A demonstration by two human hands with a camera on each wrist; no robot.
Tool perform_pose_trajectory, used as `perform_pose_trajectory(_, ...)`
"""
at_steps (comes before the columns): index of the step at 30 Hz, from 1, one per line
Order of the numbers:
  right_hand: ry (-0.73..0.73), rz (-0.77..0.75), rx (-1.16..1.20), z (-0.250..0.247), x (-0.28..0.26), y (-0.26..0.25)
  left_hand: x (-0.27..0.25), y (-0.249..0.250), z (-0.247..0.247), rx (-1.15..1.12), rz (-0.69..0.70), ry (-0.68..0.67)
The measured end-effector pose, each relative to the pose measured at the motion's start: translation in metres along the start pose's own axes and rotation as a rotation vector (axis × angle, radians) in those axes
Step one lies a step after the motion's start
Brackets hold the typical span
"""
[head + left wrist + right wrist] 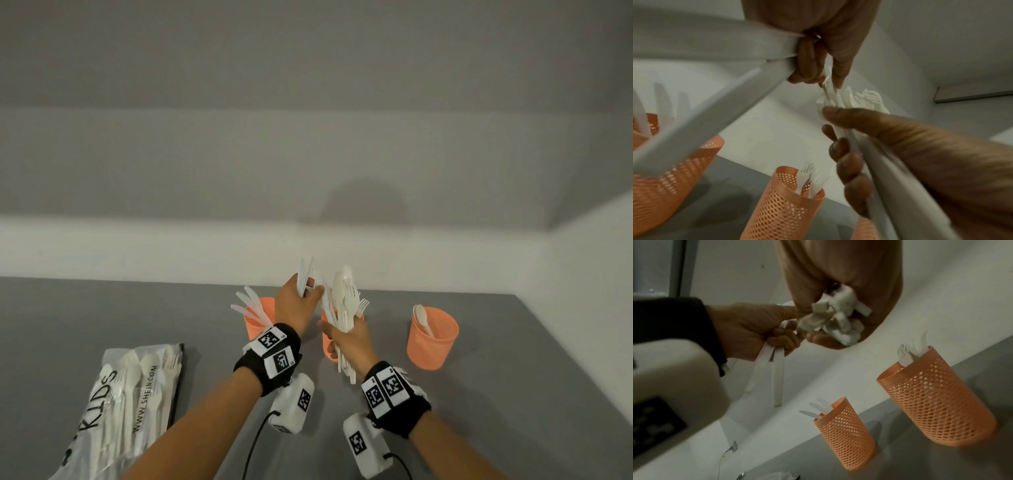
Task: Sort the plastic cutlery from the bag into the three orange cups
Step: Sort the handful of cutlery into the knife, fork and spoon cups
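Observation:
My right hand [342,337] grips a bundle of white plastic cutlery [344,299], spoons and forks upright, above the middle orange cup [326,341], which holds forks [807,177]. My left hand [310,291] holds two white knives [304,274] and its fingertips [835,78] pinch another piece at the bundle's top. The left orange cup [255,327] holds several knives [248,305]. In the right orange cup [432,337] stand spoons [420,317]. In the right wrist view the bundle's handle ends [834,321] stick out of my palm.
The clear cutlery bag [137,394], with more white pieces inside, lies flat on the grey table [513,377] at the near left. A white wall runs close behind the cups. The table's right edge lies beyond the right cup.

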State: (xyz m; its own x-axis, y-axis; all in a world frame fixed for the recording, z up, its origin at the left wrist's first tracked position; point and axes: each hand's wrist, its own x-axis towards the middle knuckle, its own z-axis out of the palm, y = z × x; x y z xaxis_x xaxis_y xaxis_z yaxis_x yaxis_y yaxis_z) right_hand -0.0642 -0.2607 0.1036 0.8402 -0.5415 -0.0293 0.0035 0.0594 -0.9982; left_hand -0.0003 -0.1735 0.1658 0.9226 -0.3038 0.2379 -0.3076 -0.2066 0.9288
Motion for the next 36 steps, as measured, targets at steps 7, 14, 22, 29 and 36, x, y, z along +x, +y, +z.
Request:
perform_pose_trajectory(7, -0.090, 0.136, 0.179, -0.002, 0.007, -0.005, 0.011, 0.004, 0.005, 0.016, 0.148, 0.061)
perform_pose_trajectory(14, -0.064, 0.165, 0.234, 0.004, 0.010, -0.006, 0.014, 0.003, 0.010, -0.103, 0.038, 0.049)
perform_pose_trajectory(22, 0.085, -0.048, -0.127, 0.005, 0.016, -0.006, 0.026, -0.001, 0.003, -0.155, -0.061, 0.066)
perform_pose_trajectory(29, 0.173, -0.159, -0.381, -0.004, 0.021, -0.011, 0.038, 0.019, 0.002, -0.253, -0.091, -0.047)
perform_pose_trajectory(36, 0.167, -0.205, -0.488, 0.008, 0.024, -0.020, 0.044, 0.029, 0.014, -0.030, 0.014, -0.029)
